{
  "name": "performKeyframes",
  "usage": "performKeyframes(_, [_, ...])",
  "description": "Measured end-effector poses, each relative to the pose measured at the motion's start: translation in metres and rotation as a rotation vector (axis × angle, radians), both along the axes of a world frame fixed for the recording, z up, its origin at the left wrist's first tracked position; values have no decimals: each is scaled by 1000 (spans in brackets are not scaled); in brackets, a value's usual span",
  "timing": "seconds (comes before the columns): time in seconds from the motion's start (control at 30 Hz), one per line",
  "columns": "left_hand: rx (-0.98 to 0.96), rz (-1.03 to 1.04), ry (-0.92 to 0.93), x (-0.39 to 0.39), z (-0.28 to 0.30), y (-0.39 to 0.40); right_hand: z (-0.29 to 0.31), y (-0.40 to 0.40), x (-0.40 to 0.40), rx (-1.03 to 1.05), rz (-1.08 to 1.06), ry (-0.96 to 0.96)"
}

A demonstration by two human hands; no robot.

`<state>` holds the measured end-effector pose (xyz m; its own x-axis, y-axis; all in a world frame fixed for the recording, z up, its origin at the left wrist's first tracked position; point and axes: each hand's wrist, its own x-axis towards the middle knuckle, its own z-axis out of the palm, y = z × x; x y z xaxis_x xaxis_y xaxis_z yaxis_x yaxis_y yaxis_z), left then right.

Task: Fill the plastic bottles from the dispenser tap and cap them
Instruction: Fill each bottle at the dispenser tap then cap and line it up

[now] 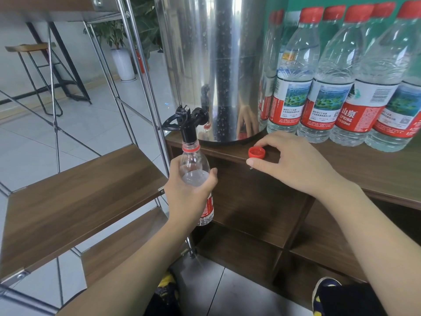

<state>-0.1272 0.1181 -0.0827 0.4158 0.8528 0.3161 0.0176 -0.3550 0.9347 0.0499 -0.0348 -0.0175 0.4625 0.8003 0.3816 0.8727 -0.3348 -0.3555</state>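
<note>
My left hand (190,195) grips a clear plastic bottle (194,165) around its middle, holding it upright with its open neck right under the black tap (186,124) of the steel dispenser (216,65). Water shows inside the bottle up to about its shoulder. A red cap (257,152) lies on the wooden counter's front edge, and my right hand (291,160) pinches it between thumb and fingers.
Several capped, red-labelled water bottles (337,87) stand in rows on the wooden counter (376,165) right of the dispenser. A metal-framed rack with wooden shelves (79,197) stands close on the left. Open cubbies sit below the counter. My shoes show at the bottom.
</note>
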Motion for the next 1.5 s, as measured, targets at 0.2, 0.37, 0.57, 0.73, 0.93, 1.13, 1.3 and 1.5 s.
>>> performKeyframes(0.2, [-1,8,-2,-1,2,-1,1,-1,-1,13,5,9])
performKeyframes(0.37, [4,10,1,-2,2,-1,1,-1,-2,20,8,10])
performKeyframes(0.57, [-4,12,15,-2,4,-3,1,0,-2,21,5,8])
performKeyframes(0.73, [-8,16,22,-2,6,-4,0,0,-2,16,3,1])
performKeyframes(0.93, [-10,11,22,-3,6,-5,1,0,-3,12,3,1])
performKeyframes(1.13, [-15,2,22,-3,6,-5,1,0,-3,8,-3,4])
performKeyframes(1.3, [-14,1,18,-3,5,-4,2,-1,-3,5,-3,13])
performKeyframes(1.5, [-18,-4,21,-2,3,-2,2,0,-3,5,-2,21])
